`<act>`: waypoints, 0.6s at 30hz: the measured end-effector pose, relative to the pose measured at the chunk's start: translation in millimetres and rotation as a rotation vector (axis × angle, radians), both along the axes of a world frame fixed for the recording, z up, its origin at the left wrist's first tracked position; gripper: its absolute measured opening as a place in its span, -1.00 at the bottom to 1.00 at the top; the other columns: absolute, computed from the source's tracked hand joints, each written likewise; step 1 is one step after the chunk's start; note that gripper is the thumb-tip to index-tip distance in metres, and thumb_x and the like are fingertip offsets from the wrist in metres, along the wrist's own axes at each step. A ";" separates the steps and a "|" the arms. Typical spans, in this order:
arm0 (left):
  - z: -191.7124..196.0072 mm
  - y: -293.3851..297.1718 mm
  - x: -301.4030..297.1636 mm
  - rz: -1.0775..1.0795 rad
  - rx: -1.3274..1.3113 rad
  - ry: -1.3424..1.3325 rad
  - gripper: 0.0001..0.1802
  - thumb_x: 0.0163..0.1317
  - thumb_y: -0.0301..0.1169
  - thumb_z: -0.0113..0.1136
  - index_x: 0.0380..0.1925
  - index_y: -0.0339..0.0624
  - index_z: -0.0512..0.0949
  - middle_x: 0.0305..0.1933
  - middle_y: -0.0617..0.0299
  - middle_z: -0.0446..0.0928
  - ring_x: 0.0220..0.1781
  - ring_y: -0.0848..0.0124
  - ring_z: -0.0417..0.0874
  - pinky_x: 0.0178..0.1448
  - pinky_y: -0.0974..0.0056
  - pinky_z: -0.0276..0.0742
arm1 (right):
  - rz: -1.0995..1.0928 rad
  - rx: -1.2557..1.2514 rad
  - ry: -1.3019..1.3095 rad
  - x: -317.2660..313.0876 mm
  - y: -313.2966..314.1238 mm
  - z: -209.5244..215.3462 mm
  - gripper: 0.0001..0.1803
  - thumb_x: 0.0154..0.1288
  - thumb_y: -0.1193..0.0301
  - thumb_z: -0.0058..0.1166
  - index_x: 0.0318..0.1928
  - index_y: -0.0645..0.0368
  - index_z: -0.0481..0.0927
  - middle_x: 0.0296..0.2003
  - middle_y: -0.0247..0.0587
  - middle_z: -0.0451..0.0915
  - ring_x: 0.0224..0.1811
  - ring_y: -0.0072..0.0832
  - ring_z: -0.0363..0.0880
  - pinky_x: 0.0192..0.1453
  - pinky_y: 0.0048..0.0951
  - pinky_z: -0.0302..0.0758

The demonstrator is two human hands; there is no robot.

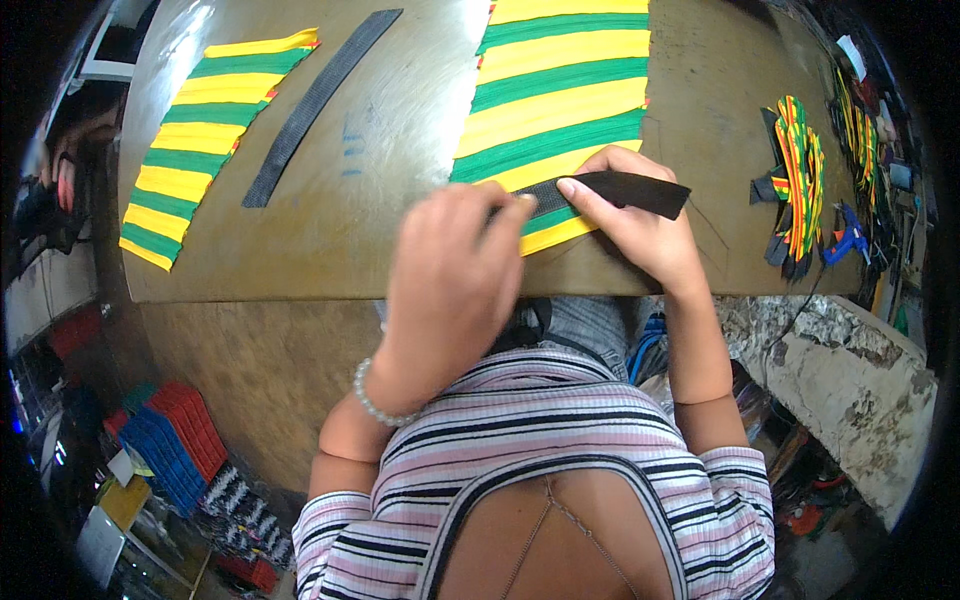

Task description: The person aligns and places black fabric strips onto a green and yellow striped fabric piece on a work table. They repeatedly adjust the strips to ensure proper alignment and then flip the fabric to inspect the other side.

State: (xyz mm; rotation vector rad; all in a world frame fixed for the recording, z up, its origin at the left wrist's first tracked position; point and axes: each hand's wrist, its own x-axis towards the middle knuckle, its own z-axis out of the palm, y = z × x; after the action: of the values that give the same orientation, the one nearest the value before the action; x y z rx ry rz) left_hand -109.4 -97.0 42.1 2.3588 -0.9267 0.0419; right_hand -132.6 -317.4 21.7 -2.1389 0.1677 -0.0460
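Observation:
Near the table's front edge, my two hands hold a black fabric strip [545, 198] across the lower end of a yellow and green striped cloth panel [550, 110]. My left hand [455, 260], wearing a beaded bracelet, pinches the strip's left part; its fingertips are partly blurred. The thumb of my right hand [640, 215] presses on the strip, the fingers closed round it, and the loose end juts out to the right. A second striped panel [195, 135] lies flat at the left. Beside it rests another dark strip [315, 110], slanted.
On the right of the brown table [390, 150] lies a bundle of striped and black strips [797, 185], with a blue glue gun [847, 237] by it. More strips [860, 130] hang beyond the right edge. Folded textiles [175, 450] are stacked low at the left.

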 end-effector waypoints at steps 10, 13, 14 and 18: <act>-28.4 -7.8 -11.0 -0.100 0.039 -0.126 -0.48 0.31 -0.30 0.34 0.26 -0.14 0.58 0.15 0.16 0.60 0.04 0.24 0.62 0.11 0.15 0.55 | -0.260 0.058 0.240 2.5 -28.3 22.2 -0.77 0.31 0.31 0.41 -0.28 0.22 0.71 -0.55 -0.46 0.60 -0.60 -0.76 0.43 -0.54 -0.65 0.30; -29.2 -10.7 -10.9 -0.086 0.112 -0.157 -0.46 0.31 -0.23 0.34 0.28 -0.09 0.57 0.13 0.19 0.60 0.02 0.29 0.62 0.07 0.20 0.53 | -0.200 0.131 0.236 3.3 -45.8 19.9 -0.79 0.33 0.32 0.40 -0.27 0.21 0.70 -0.57 -0.52 0.57 -0.65 -0.82 0.32 -0.61 -0.67 0.17; -29.3 -11.5 -10.6 -0.087 0.121 -0.159 -0.45 0.31 -0.22 0.34 0.29 -0.07 0.57 0.13 0.20 0.60 0.02 0.30 0.62 0.06 0.21 0.53 | -0.202 0.106 0.217 2.6 -48.8 16.2 -0.77 0.30 0.32 0.41 -0.27 0.23 0.71 -0.52 -0.44 0.62 -0.56 -0.75 0.42 -0.48 -0.61 0.29; -31.2 -11.2 -10.1 -0.081 0.121 -0.155 -0.44 0.31 -0.20 0.34 0.31 -0.02 0.57 0.11 0.24 0.59 0.00 0.33 0.60 0.06 0.24 0.50 | -0.200 0.012 0.177 -1.5 -52.1 2.1 -0.72 0.26 0.29 0.43 -0.26 0.28 0.72 -0.41 -0.22 0.73 -0.34 -0.58 0.63 -0.17 -0.45 0.56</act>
State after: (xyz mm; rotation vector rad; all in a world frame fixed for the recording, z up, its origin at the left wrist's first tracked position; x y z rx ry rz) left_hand -119.4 -108.2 10.9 2.4531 -1.1272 0.1419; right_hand -134.1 -369.5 23.8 -2.1070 0.4838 0.0282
